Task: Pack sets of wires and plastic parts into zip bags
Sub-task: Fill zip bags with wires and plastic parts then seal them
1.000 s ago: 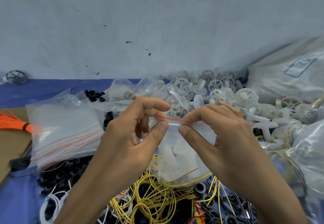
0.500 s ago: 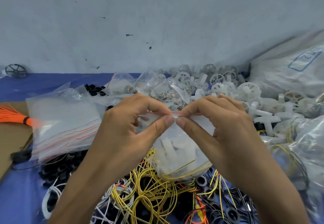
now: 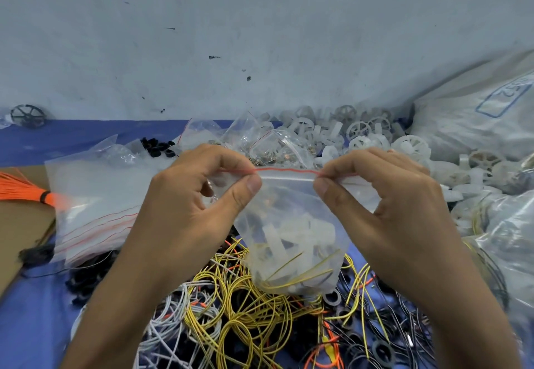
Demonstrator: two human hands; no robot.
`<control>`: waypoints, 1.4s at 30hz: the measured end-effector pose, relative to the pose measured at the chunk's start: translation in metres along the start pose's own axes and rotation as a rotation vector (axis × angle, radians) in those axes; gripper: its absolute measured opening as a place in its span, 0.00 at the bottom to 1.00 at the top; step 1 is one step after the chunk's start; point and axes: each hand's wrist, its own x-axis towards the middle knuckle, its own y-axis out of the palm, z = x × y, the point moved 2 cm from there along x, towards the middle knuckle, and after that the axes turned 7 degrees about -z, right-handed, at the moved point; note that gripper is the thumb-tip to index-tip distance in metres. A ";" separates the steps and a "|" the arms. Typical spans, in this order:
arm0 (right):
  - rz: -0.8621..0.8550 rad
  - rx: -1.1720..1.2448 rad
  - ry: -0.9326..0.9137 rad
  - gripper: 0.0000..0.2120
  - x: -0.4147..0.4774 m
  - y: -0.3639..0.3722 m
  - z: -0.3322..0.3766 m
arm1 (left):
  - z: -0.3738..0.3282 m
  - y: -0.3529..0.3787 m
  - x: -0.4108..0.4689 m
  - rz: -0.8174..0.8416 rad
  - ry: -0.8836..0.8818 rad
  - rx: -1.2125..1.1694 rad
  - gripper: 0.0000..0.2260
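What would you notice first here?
In the middle, the left hand and right hand pinch the red-striped top of a clear bag stuffed with white parts. Below it lies a tangle of yellow wires, and behind it a heap of white wheels.

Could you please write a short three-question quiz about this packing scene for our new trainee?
1. True or false: the left hand and right hand both pinch the bag at its red-lined top.
2. What colour are the wires inside the bag? A) orange B) yellow C) white
3. Fill in: the orange bundle lies to the ___ of the left hand.

Key: 1 true; 2 B; 3 left.
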 end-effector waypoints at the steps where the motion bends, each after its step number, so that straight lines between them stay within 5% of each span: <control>1: 0.001 -0.009 -0.005 0.01 0.000 0.001 0.000 | 0.000 0.001 0.000 0.012 -0.002 0.011 0.02; 16: 0.065 0.067 0.032 0.03 -0.002 0.008 -0.003 | -0.010 0.012 -0.003 0.015 0.133 0.250 0.07; 25: 0.076 0.108 0.119 0.09 -0.002 0.003 -0.017 | -0.009 0.012 -0.003 -0.003 0.112 0.162 0.02; 33: 0.086 0.451 0.228 0.07 0.000 0.002 -0.017 | -0.005 0.002 0.000 -0.043 0.040 0.138 0.04; 42: 0.087 0.323 0.089 0.04 -0.002 0.013 0.002 | -0.021 0.011 -0.006 0.038 0.132 0.087 0.05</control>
